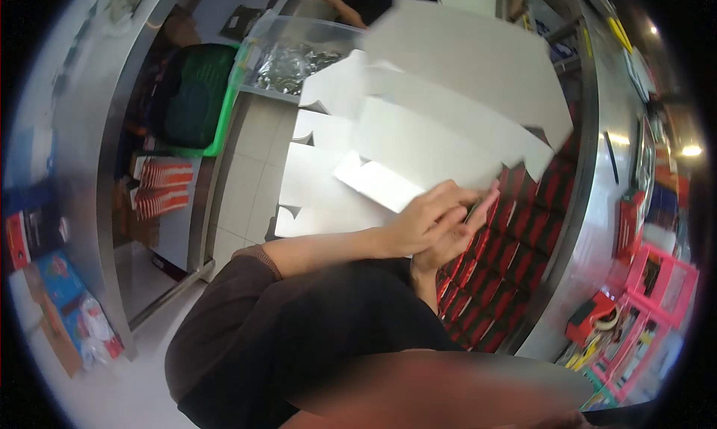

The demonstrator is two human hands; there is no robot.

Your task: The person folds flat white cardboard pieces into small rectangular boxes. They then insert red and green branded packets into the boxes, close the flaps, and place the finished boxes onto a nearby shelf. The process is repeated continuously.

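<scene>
Both my hands meet at the lower edge of a large white flat carton blank (441,108) with flaps and cut notches, held up in front of me. My left hand (429,220) lies over my right hand (455,242), and their fingers pinch a small folded white flap (377,182) of the carton. A further white blank (317,197) lies lower, over my lap. My forearms come in from the lower middle, above my dark brown trousers (299,332).
Rows of red and black small boxes (515,250) fill a crate under the steel table edge (590,205) on the right. A green basket (198,100), a clear tub of silver packets (291,63), stacked red boxes (160,186), pink trays (657,294), another person's arm (340,3).
</scene>
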